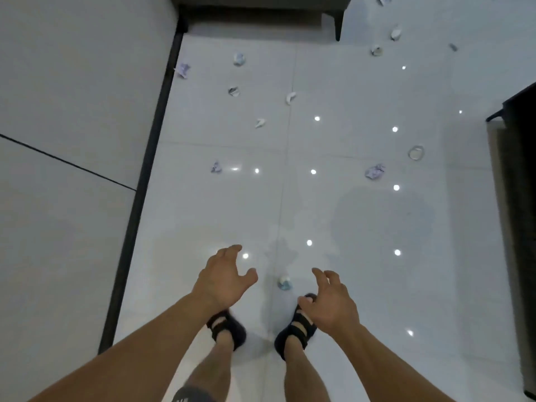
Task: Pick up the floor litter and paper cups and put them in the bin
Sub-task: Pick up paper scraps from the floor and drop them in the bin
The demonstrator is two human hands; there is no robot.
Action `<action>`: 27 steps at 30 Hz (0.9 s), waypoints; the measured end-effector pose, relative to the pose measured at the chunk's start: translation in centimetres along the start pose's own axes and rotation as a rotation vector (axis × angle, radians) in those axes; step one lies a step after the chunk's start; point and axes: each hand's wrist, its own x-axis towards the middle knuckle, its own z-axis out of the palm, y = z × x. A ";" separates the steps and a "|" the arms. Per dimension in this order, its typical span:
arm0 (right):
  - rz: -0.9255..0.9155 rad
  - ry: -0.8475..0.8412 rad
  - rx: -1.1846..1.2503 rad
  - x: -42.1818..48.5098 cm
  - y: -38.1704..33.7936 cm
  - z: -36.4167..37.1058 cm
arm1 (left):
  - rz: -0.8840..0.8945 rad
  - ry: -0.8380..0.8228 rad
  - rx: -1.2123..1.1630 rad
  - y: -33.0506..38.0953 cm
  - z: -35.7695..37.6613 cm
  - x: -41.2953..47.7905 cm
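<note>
A small crumpled paper cup (pixel 284 282) lies on the glossy white floor just ahead of my feet. My left hand (pixel 224 275) hovers to its left, fingers spread and empty. My right hand (pixel 329 301) hovers to its right, fingers loosely curved and empty. Farther ahead several scraps lie scattered: a crumpled paper (pixel 375 171), a small wad (pixel 216 167), a ring-shaped cup rim (pixel 416 153), torn pieces (pixel 290 97) and crushed cups (pixel 239 59). No bin is in view.
A grey wall (pixel 72 111) with a black skirting strip (pixel 145 181) runs along the left. A dark sofa base and leg (pixel 338 24) stand at the top. Dark furniture (pixel 519 175) lines the right edge. My sandalled feet (pixel 229 329) stand on the tiles.
</note>
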 end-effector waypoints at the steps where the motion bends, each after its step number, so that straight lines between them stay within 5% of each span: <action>1: 0.016 -0.009 0.011 2.6 0.5 1.3 | 0.005 0.000 -0.019 -0.3 1.0 2.8; 9: 0.030 -0.060 -0.044 23.3 6.0 20.0 | 0.081 -0.142 0.065 -8.4 14.2 24.1; 16: -0.005 -0.087 -0.161 31.8 10.2 32.1 | 0.017 -0.310 0.091 -17.4 23.5 30.7; 22: 0.008 -0.077 0.109 31.2 7.3 31.8 | -0.045 -0.342 0.018 -19.9 23.7 29.6; 27: -0.256 -0.069 0.315 26.2 -1.6 22.6 | -0.046 -0.349 -0.224 -16.0 16.7 25.8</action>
